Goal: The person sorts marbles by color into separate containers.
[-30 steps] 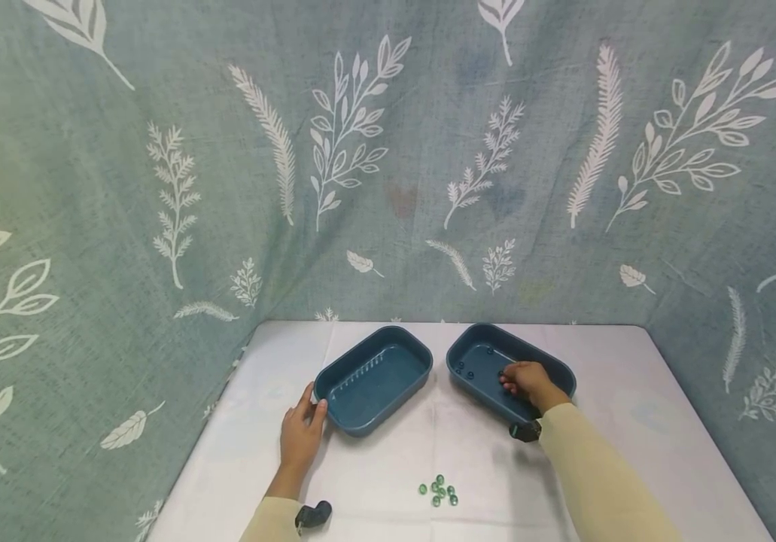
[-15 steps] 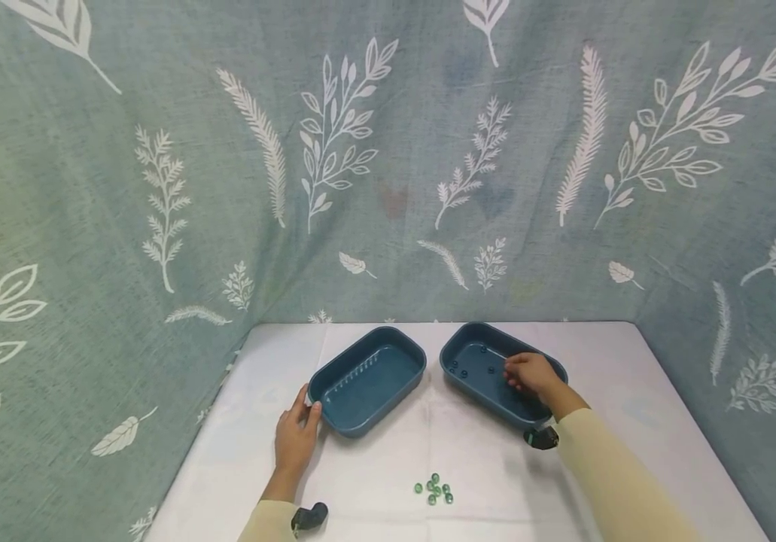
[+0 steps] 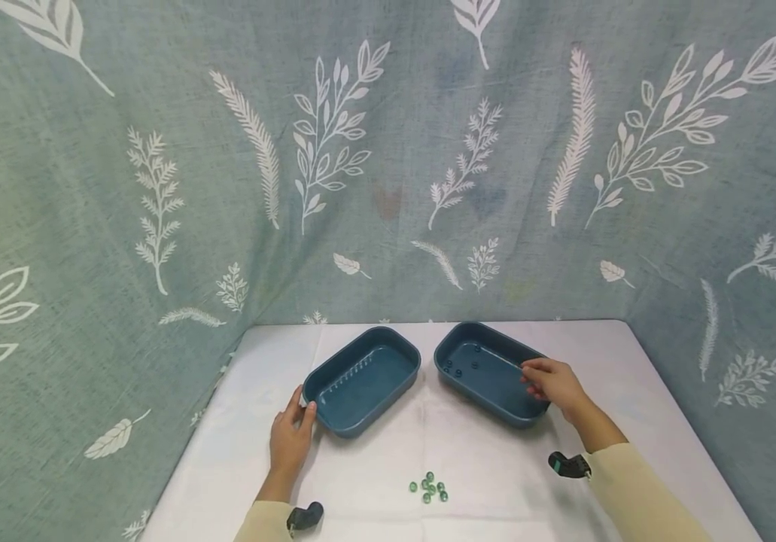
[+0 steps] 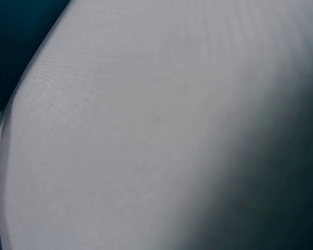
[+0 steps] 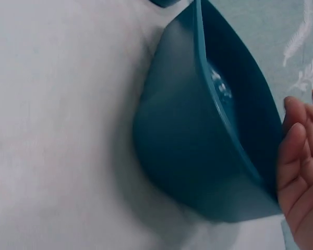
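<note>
Green beads lie clustered on the white surface. Beyond, the left hand, fingers spread, touches the left tub; the right hand, fingers loosely bent, hovers over the right tub, dark beads inside.

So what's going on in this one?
A person's left hand rests against the corner of the left blue tray, which shows no beads. Their right hand is over the end of the right blue tray, where a few small beads lie. A loose cluster of green beads sits on the white tabletop.
</note>
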`<state>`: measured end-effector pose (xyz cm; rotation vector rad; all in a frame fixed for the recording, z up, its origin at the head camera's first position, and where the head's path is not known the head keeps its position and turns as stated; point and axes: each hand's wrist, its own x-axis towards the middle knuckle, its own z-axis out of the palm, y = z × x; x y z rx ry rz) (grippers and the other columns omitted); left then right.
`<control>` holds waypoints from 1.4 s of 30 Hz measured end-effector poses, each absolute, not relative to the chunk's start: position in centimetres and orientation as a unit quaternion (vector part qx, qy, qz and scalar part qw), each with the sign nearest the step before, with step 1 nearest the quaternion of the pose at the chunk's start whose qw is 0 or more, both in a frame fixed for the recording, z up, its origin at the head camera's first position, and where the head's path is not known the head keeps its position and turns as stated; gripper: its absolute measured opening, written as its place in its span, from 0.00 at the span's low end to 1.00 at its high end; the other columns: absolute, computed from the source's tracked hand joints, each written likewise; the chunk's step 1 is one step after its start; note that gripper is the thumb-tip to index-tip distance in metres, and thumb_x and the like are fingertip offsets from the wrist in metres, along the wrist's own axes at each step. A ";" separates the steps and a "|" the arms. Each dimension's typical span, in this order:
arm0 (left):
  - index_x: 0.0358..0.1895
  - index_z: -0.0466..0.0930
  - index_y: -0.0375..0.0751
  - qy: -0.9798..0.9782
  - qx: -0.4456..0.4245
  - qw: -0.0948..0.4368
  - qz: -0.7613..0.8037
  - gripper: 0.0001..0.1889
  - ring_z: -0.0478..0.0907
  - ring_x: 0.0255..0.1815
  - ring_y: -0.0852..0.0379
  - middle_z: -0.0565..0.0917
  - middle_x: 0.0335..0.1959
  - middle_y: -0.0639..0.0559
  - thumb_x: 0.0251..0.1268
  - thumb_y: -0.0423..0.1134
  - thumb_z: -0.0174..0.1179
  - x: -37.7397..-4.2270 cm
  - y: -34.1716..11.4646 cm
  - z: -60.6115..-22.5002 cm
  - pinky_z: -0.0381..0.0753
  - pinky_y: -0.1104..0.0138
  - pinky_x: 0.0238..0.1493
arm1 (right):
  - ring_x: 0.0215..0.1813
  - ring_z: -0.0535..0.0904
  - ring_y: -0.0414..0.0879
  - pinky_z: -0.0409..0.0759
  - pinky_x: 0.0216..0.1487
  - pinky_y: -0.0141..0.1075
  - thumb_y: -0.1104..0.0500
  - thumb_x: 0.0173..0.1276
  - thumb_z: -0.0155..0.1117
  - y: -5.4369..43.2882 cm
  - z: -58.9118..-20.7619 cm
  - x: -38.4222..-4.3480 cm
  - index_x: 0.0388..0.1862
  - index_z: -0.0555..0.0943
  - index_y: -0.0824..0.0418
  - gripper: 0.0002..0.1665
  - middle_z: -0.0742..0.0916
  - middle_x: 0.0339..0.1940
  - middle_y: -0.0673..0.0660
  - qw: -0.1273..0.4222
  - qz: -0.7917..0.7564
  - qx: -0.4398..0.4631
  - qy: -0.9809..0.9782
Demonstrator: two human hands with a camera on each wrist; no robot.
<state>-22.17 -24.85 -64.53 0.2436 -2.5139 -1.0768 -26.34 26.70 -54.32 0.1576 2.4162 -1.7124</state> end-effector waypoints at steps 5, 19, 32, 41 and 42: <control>0.73 0.64 0.50 -0.895 0.088 0.194 -0.392 0.31 0.71 0.64 0.39 0.83 0.52 0.38 0.73 0.59 0.50 -22.1 -24.8 -64.9 0.45 0.46 0.73 | 0.38 0.82 0.47 0.81 0.37 0.33 0.53 0.76 0.55 27.5 -54.8 -25.0 0.62 0.72 0.72 0.26 0.84 0.46 0.63 0.035 -0.593 0.049 0.803; 0.76 0.57 0.51 -0.886 0.117 0.094 -0.439 0.38 0.68 0.66 0.39 0.84 0.51 0.44 0.69 0.68 0.44 -21.1 -25.4 -64.1 0.57 0.39 0.67 | 0.41 0.79 0.43 0.76 0.33 0.21 0.50 0.75 0.56 27.2 -60.2 -21.4 0.53 0.80 0.62 0.19 0.85 0.43 0.57 -0.214 -0.582 0.220 0.753; 0.59 0.77 0.36 -0.862 0.185 0.081 -0.465 0.28 0.80 0.54 0.46 0.87 0.43 0.48 0.75 0.57 0.46 -15.3 -21.5 -63.4 0.77 0.51 0.56 | 0.38 0.76 0.41 0.74 0.31 0.23 0.43 0.74 0.56 28.2 -63.5 -22.3 0.61 0.77 0.59 0.27 0.83 0.44 0.56 -0.197 -0.528 0.188 0.805; 0.46 0.84 0.38 -0.880 0.122 0.079 -0.453 0.11 0.83 0.48 0.49 0.87 0.38 0.51 0.70 0.40 0.59 -14.7 -17.6 -62.0 0.78 0.53 0.55 | 0.53 0.77 0.56 0.73 0.52 0.48 0.44 0.78 0.48 27.7 -64.1 -22.0 0.77 0.58 0.54 0.34 0.78 0.60 0.64 -0.200 -0.478 0.125 0.846; 0.45 0.85 0.38 -0.882 0.112 0.078 -0.450 0.10 0.83 0.48 0.48 0.87 0.37 0.52 0.69 0.40 0.59 -14.7 -17.3 -62.0 0.76 0.51 0.58 | 0.56 0.75 0.58 0.72 0.55 0.52 0.44 0.79 0.46 27.7 -64.1 -22.0 0.78 0.57 0.54 0.34 0.77 0.62 0.65 -0.192 -0.473 0.111 0.853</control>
